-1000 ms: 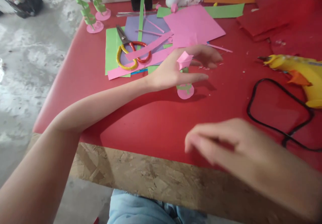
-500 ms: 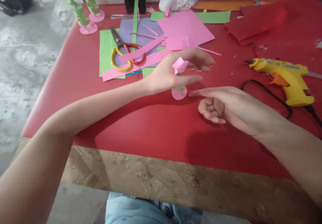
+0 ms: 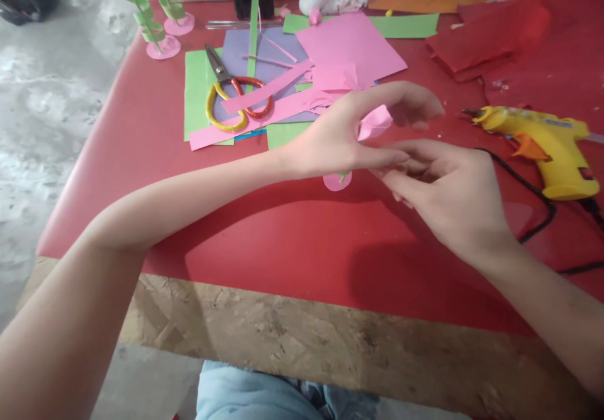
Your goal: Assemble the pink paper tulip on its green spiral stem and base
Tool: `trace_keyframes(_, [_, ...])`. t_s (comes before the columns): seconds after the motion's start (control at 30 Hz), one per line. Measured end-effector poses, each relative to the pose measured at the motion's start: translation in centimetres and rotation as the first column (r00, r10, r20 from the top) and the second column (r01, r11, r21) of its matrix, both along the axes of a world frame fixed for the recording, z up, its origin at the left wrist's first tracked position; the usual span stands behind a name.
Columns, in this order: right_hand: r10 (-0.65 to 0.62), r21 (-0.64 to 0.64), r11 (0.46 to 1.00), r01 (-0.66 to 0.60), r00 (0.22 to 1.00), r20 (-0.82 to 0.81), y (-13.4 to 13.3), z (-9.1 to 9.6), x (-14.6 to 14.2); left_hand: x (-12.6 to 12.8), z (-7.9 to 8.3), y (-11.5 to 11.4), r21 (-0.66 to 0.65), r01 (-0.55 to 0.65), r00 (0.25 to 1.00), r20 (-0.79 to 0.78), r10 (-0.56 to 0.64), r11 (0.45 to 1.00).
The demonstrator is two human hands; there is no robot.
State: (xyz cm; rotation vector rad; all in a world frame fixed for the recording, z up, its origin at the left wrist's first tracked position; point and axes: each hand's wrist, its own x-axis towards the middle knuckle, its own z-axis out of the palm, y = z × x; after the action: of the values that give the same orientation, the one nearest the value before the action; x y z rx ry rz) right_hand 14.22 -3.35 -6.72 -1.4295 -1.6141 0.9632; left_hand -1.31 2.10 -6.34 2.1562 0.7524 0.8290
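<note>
A small paper flower leans to the right between my hands. Its pink folded bud (image 3: 376,122) shows in the gap between my left thumb and fingers, and its round pink base (image 3: 336,182) rests on the red tabletop. Most of the green stem is hidden behind my left hand (image 3: 352,127), which is open and curved about the flower, thumb stretched out. Just right of the stem, my right hand (image 3: 443,184) has its fingers bent together by the left thumb tip. What those fingertips pinch, if anything, is hidden.
Scissors (image 3: 240,102) lie on coloured paper sheets and pink strips (image 3: 268,87) behind my left arm. A yellow glue gun (image 3: 542,146) with a black cord is at the right. Two finished paper flowers (image 3: 163,48) stand at the far left. Red crumpled material (image 3: 491,43) lies back right.
The flower has tipped from upright to leaning right. My left hand has shifted right. My right hand has turned and moved up against the left thumb, its pointing finger now bent in.
</note>
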Motion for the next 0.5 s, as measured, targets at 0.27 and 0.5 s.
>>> trace_keyframes(0.27, [0.009,0.087,0.996,0.001,0.993,-0.122,0.1,-0.7,-1.2,-0.2,-0.4,0.4,0.022,0.026,0.992,0.124,-0.029,0.999])
trace_keyframes(0.5, [-0.043,0.133,0.990,0.050,0.998,-0.056,0.7,-0.7,-1.9,-0.2,-0.5,0.6,0.055,0.066,0.987,0.141,-0.073,0.996])
